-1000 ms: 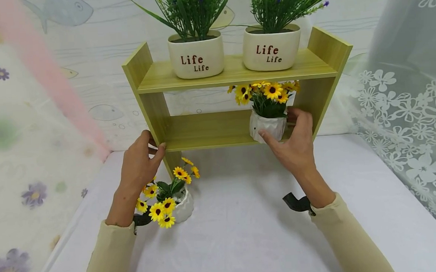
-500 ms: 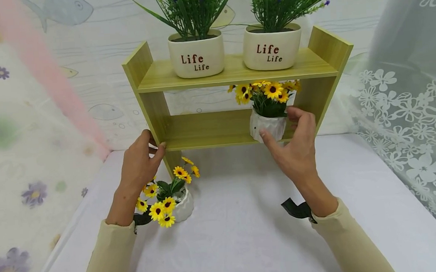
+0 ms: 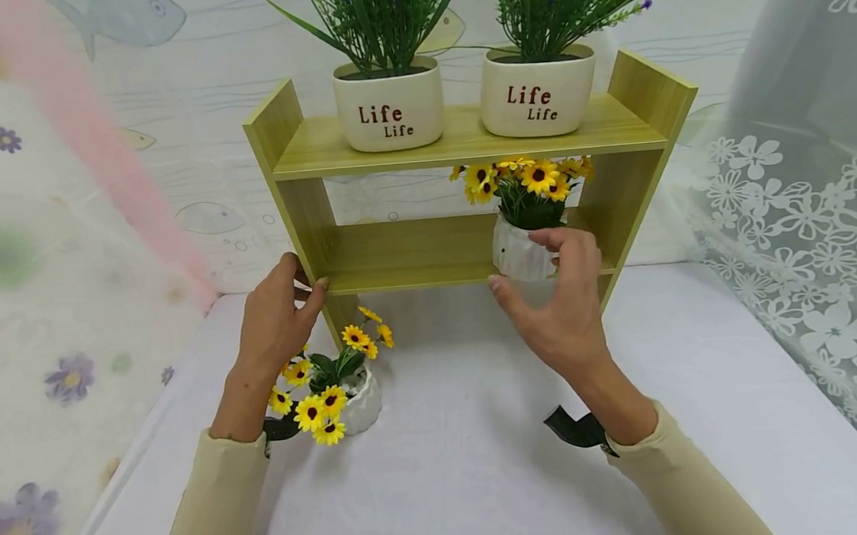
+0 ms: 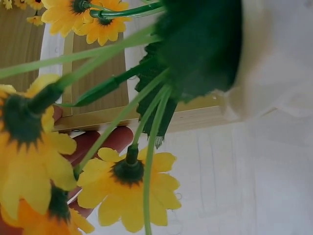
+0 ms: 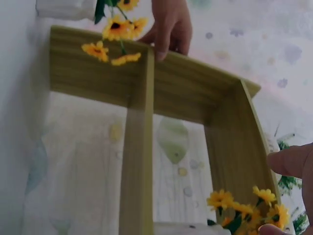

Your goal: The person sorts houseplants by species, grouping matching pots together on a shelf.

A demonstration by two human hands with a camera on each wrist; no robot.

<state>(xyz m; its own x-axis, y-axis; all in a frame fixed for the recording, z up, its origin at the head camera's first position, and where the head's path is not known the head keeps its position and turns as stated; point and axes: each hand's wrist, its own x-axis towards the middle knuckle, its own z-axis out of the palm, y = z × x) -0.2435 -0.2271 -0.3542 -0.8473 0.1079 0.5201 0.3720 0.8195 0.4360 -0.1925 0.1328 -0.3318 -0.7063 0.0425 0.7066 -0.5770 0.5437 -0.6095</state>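
Note:
A wooden shelf (image 3: pixel 413 256) with two boards stands on the white cloth. My left hand (image 3: pixel 277 313) holds its left side panel where the middle board meets it, thumb in front and fingers behind. On the right half of that board is a white pot (image 3: pixel 516 250) of yellow sunflowers (image 3: pixel 539 177). In front of this pot is my right hand (image 3: pixel 567 308), thumb and fingers spread apart with nothing between them. A second white pot (image 3: pixel 363 404) of sunflowers is on the cloth beside my left wrist; its blooms (image 4: pixel 132 188) partly cover my left fingers in the left wrist view.
Two cream "Life" planters (image 3: pixel 389 110) with tall green plants stand on the top board. A white cloth (image 3: pixel 441 479) covers the table. Behind hangs a patterned backdrop (image 3: pixel 199 134), and a sheer flowered curtain (image 3: pixel 807 195) is at the right.
My right hand has come off the right side of the shelf's flowerpot and moved left and toward me, in front of it. The pot stays in place; my left hand keeps its hold.

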